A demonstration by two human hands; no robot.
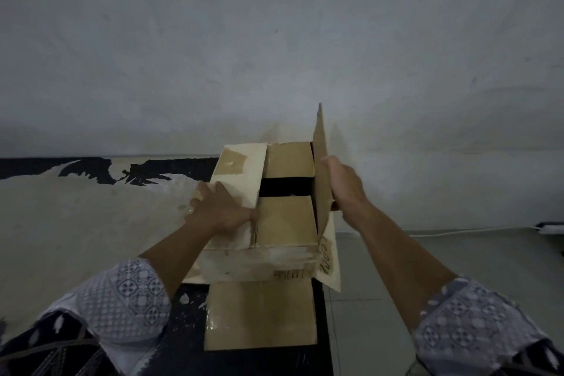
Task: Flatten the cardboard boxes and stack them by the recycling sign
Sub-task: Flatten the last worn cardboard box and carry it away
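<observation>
Our cardboard box (274, 217) sits tight against the wall (274, 40); tiled floor (427, 284) lies open rightward. Left hand (219, 210) presses flat, spread; right hand (341, 183) grips the upright flap (322, 168).

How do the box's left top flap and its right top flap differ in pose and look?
The left flap lies folded down, pale with a tape patch, under the flat left hand. The right flap stands upright, plain brown, gripped by the right hand. Both belong to one cardboard box.

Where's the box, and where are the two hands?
Box (287, 220): head view, on its near inner flap.
Left hand (218, 209): head view, back of hand.
Right hand (345, 181): head view, back of hand.
</observation>
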